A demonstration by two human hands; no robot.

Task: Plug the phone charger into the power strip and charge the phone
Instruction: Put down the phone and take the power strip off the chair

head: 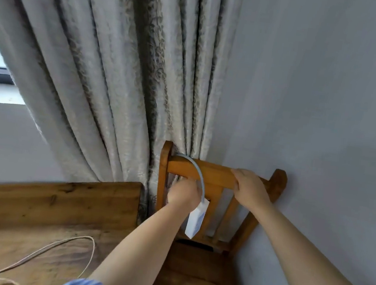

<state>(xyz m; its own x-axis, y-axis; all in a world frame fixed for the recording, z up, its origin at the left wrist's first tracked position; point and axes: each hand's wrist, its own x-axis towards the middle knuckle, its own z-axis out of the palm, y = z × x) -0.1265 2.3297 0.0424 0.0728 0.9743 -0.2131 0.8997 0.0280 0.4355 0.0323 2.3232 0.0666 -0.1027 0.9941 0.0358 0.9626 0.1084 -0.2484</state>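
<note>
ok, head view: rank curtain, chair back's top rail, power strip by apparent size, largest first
1. curtain, far the largest, fills the upper left.
2. top rail of the chair back.
3. power strip, hanging by its cable over the rail.
The strip hangs slightly nearer the camera than the rail, yet looks smaller.

One power strip (195, 221), one wooden chair (216, 176), one curtain (119, 74), one surface (31, 213), two hands, and seemingly one cable (55, 248).
</note>
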